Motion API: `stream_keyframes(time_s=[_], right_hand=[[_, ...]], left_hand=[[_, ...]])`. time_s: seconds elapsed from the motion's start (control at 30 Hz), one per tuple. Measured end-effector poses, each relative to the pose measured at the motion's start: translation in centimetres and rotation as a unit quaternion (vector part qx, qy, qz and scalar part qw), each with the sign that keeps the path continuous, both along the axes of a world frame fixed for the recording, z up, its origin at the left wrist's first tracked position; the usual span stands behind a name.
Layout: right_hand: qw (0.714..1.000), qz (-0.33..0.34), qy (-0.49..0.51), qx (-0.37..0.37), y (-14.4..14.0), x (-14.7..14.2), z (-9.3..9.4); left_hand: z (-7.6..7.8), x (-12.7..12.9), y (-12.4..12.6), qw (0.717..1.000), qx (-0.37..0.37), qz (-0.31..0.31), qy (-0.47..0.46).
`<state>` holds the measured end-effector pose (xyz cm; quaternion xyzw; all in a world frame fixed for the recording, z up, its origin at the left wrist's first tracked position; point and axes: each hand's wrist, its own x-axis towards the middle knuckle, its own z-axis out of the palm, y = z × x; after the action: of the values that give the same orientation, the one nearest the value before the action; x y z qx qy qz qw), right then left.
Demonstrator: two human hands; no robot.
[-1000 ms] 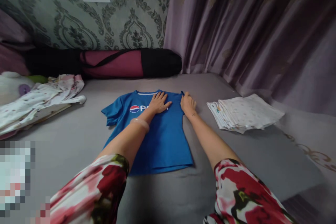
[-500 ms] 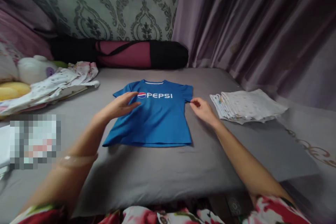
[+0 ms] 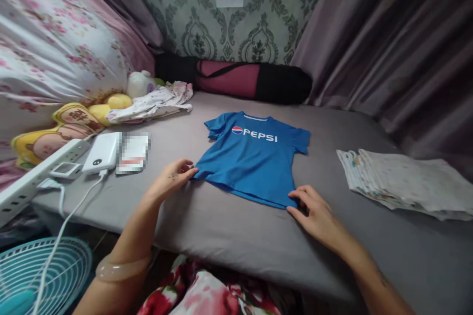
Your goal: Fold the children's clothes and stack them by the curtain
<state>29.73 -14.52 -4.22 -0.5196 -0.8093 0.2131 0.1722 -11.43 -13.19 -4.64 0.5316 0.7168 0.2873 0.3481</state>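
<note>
A blue T-shirt [image 3: 251,167] with a white PEPSI print lies spread face up on the grey bed sheet, its collar away from me. My left hand [image 3: 175,174] pinches the hem's left corner between thumb and fingers. At the hem's right corner is my right hand [image 3: 312,211], thumb and fingers apart around the fabric edge, the fingertips touching the shirt. The left sleeve is slightly bunched, while the right sleeve lies flat.
A stack of folded pale cloths [image 3: 406,182] sits at the right. On the left are a power strip [image 3: 44,172], a white power bank [image 3: 103,152], a yellow plush [image 3: 66,133] and crumpled clothes [image 3: 155,103]. A long black-and-maroon bag [image 3: 229,78] lies along the wall; a blue fan [image 3: 44,275] stands lower left.
Both hands have moved from the upper part of the shirt to its hem corners. The left one now grips the fabric. My view has swung left, revealing the fan and power strip.
</note>
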Motion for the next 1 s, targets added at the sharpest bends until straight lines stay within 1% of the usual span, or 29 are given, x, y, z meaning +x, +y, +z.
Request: stream_keyframes(time_s=[0.13, 0.23, 0.33, 0.47, 0.57, 0.67, 0.83, 0.93, 1.0], right_hand=[[0.999, -0.01, -0.014, 0.047, -0.5, -0.4, -0.2], [0.997, -0.024, -0.023, 0.068, -0.8, -0.5, -0.5], [0.993, -0.047, -0.077, 0.072, -1.0, -1.1, -0.5], [0.979, -0.096, -0.173, 0.056, -1.2, -2.6, 0.1], [0.969, -0.12, -0.213, 0.035, -1.2, -3.4, 0.5], [0.964, -0.133, -0.232, 0.016, -1.3, -3.4, 0.9], [0.958, -0.16, -0.238, -0.001, -1.6, -2.5, 1.6], [0.959, -0.164, -0.232, -0.011, -1.7, -1.7, 1.9], [0.96, -0.16, -0.228, -0.02, -1.7, -1.1, 2.0]], left_hand=[[0.2, 1.3, -0.8, 0.999, 0.004, 0.0, -0.05], [0.7, 1.7, -1.4, 0.994, 0.012, -0.033, -0.107], [0.9, 1.5, -1.9, 0.991, 0.024, -0.069, -0.117], [0.3, 1.1, -1.9, 0.992, 0.025, -0.075, -0.103], [-0.1, 1.1, -1.5, 0.994, 0.036, -0.04, -0.092], [0.1, 1.7, -0.8, 0.993, 0.06, 0.005, -0.098], [1.0, 2.4, -0.3, 0.989, 0.087, 0.041, -0.116], [1.4, 1.9, -0.7, 0.987, 0.102, 0.068, -0.1], [1.5, 1.3, -1.1, 0.99, 0.082, 0.08, -0.083]])
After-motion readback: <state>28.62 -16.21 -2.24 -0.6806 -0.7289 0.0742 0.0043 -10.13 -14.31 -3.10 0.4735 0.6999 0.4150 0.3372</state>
